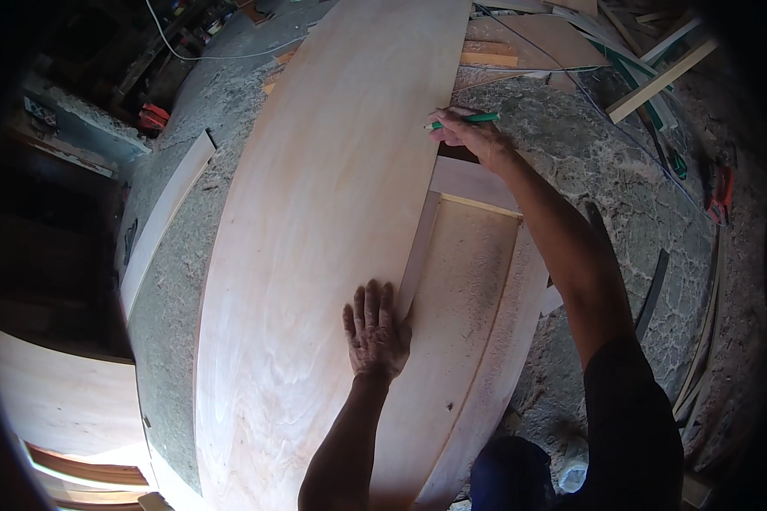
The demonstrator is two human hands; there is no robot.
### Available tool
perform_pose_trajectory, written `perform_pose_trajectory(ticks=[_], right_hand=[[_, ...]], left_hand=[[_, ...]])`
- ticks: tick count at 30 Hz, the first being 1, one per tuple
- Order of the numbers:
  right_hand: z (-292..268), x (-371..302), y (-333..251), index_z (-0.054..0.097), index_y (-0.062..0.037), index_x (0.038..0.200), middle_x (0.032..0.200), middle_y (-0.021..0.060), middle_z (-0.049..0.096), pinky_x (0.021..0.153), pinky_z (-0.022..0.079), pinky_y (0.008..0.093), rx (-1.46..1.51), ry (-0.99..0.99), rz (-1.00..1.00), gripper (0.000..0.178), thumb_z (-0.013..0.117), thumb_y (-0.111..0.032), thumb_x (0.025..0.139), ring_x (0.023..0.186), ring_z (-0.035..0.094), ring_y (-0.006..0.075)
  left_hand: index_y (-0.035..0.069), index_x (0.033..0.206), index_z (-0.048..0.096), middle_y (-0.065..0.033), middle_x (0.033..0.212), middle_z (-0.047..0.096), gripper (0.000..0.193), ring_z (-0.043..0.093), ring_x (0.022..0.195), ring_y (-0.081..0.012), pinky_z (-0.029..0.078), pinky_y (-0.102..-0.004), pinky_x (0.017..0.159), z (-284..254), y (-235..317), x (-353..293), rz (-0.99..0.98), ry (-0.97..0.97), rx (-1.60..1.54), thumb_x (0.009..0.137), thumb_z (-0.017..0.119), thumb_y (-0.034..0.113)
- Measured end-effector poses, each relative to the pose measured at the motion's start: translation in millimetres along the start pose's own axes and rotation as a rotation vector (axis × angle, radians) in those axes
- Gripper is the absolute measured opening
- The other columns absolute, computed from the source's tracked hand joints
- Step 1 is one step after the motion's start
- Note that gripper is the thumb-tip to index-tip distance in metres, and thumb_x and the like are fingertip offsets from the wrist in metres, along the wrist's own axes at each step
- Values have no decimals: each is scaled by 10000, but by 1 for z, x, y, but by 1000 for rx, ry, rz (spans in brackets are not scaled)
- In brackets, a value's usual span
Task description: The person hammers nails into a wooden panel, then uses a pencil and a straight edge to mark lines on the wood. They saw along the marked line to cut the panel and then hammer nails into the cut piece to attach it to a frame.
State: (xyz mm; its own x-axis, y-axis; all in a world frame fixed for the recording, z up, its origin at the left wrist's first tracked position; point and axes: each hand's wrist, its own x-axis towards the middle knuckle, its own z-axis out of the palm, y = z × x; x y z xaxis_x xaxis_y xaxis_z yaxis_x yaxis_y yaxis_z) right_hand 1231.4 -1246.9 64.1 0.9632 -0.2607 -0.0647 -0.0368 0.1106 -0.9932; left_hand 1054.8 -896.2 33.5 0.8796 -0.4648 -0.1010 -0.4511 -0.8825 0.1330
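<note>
A long pale plywood sheet (315, 213) lies lengthwise in front of me, over a wooden panel with a raised frame (473, 264) that shows on its right side. Near the sheet's right edge my left hand (375, 336) rests flat, fingers spread, with the thumb at the edge. Farther up, my right hand (469, 136) grips a green pencil (487, 117), its tip pointing left over the same edge. Sawdust speckles the framed panel.
Rough concrete floor surrounds the work. Timber offcuts (660, 81) pile up at the far right, near a cable (562, 68) and a red tool (721, 194). A narrow board (166, 221) lies on the left, with another red object (153, 117) beyond it.
</note>
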Motion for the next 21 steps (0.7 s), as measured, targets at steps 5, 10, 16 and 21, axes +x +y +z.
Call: perform_pose_trajectory(ticks=[5,10,16,21], right_hand=[[1,15,80,644,-81,1047,834,26,667,583,499,236,72,158,-147,249,657,-319,973,715,631,86],[2,12,81,625,-86,971,766,-20,605,459,419,231,132,174,-171,135,674,-212,960,562,517,47],[2,14,82,625,-93,881,732,-71,525,556,398,230,74,171,-212,162,666,-220,973,633,445,25],[8,21,89,623,-78,895,740,-63,519,645,414,247,126,198,-221,217,658,-275,980,707,458,46]], left_hand=[[134,1556,302,-144,1625,248,688,179,1516,-341,86,-541,1226,2,0,2,20,18,-25,966,496,429],[130,1554,304,-157,1619,255,690,190,1511,-351,98,-554,1220,2,-1,2,26,14,-16,963,498,428],[92,1517,330,-198,1562,312,701,258,1464,-388,127,-583,1201,2,-1,8,67,43,-15,938,546,424],[44,1435,353,-221,1461,364,699,312,1392,-410,162,-630,1158,13,-5,69,126,232,-187,895,637,385]])
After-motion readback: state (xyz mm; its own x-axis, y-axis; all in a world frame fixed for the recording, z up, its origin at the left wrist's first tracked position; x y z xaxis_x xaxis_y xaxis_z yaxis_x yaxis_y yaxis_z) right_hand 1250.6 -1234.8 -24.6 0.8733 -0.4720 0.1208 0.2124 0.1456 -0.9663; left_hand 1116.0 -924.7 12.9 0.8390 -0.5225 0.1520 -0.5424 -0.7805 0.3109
